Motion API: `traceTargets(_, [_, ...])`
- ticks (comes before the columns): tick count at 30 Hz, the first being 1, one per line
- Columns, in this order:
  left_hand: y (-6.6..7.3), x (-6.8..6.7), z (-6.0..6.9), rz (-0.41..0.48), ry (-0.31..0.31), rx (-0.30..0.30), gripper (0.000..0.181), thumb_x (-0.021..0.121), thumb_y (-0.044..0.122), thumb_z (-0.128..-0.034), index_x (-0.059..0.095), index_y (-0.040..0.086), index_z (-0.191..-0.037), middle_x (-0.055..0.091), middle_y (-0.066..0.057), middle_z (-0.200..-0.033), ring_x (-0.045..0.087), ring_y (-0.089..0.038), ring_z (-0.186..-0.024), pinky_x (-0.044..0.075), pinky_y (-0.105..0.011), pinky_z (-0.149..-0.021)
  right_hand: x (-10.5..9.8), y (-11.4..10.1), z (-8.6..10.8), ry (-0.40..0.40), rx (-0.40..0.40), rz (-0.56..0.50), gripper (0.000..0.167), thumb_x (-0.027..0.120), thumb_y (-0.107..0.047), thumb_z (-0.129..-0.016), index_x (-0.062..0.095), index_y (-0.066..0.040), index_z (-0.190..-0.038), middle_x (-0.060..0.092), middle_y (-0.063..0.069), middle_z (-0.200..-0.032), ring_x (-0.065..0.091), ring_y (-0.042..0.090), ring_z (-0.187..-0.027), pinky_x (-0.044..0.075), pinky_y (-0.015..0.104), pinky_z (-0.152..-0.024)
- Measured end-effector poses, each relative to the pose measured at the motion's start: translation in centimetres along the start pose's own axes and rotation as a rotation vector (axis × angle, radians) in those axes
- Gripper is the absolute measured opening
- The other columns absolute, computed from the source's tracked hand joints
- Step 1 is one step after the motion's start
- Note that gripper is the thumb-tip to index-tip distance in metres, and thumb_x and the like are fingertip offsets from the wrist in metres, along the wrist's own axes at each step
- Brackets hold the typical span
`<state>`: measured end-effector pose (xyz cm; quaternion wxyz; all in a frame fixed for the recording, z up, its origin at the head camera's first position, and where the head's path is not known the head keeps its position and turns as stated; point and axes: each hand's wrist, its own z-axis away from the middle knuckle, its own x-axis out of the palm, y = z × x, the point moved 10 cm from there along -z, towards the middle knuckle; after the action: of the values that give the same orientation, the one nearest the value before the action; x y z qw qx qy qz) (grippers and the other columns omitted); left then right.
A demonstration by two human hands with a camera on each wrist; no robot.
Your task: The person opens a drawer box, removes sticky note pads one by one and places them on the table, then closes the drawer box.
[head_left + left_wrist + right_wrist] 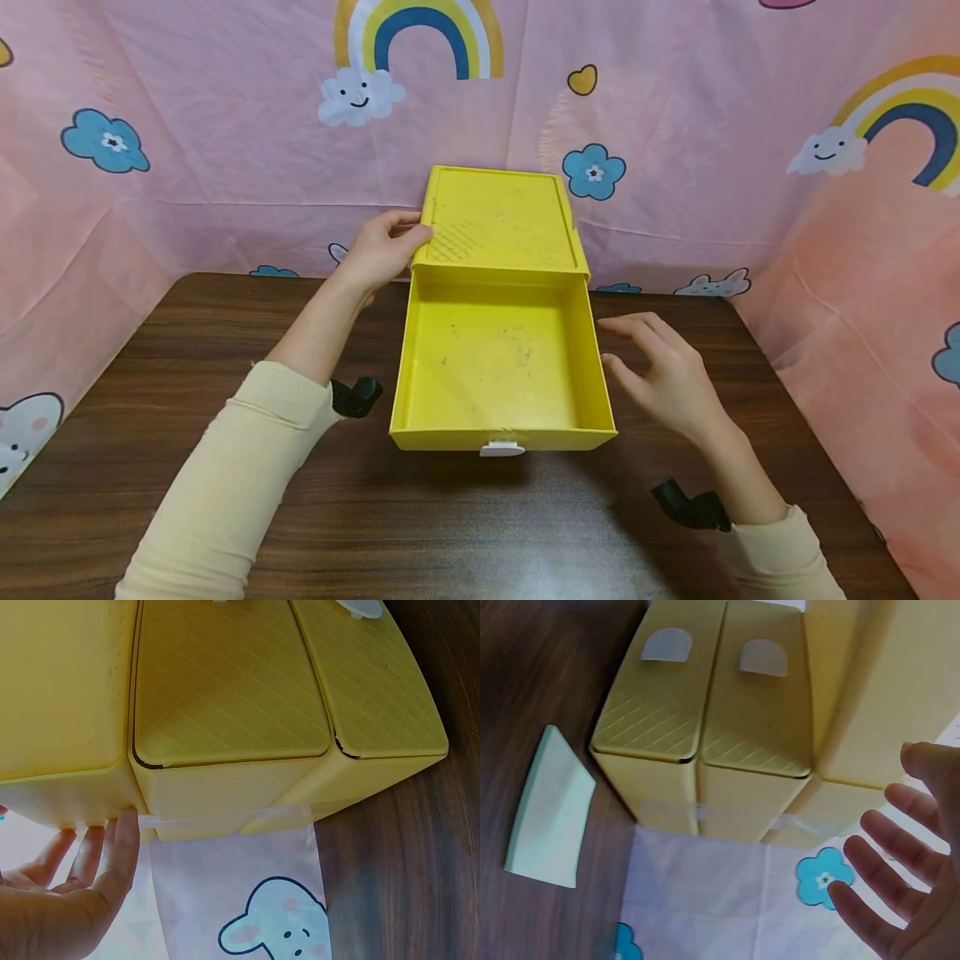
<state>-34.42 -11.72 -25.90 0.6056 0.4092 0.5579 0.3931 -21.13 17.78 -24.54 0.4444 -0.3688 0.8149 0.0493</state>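
Observation:
A yellow plastic drawer cabinet (498, 221) stands at the back of the table, its top drawer (495, 367) pulled far out. Inside, the drawer shows only dark specks; a white handle (502, 449) sits on its front. My left hand (382, 250) steadies the cabinet's upper left edge, thumb on the top rim and fingertips against the side wall. To the right of the drawer, my right hand (667, 375) hovers with spread, relaxed fingers, holding nothing. Two lower drawers (761, 705) are closed below, with white handles.
A pale green, flat rectangular thing (551, 810) is on the brown wooden table (315, 517) near the cabinet's base; its kind is unclear. Clear tape (225, 817) runs along the cabinet's side. Pink printed cloth (247, 125) hangs behind and at both sides.

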Motion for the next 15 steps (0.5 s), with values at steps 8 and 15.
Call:
traceTargets(8, [0.0, 0.0, 0.1, 0.011, -0.002, -0.009, 0.049, 0.051, 0.032, -0.0921, 0.044, 0.013, -0.137, 0.05, -0.009, -0.128, 0.056, -0.018, -0.099, 0.052, -0.027, -0.082, -1.8, -1.7, -0.4, 0.04, -0.016, 0.004, 0.038, 0.071, -0.013, -0.077, 0.064, -0.011, -0.114, 0.061, 0.002, -0.102, 0.053, 0.012, -0.09, 0.044, 0.021, -0.076])
traceTargets(15, [-0.1, 0.1, 0.0, 0.009, -0.003, -0.016, 0.049, 0.051, 0.033, -0.0922, 0.044, 0.014, -0.137, 0.05, -0.008, -0.128, 0.056, -0.018, -0.099, 0.053, -0.03, -0.083, -3.4, -4.1, -0.8, 0.111, -0.097, -0.026, 0.036, 0.07, -0.014, -0.075, 0.066, -0.011, -0.11, 0.062, 0.002, -0.096, 0.054, 0.013, -0.084, 0.043, 0.018, -0.073])
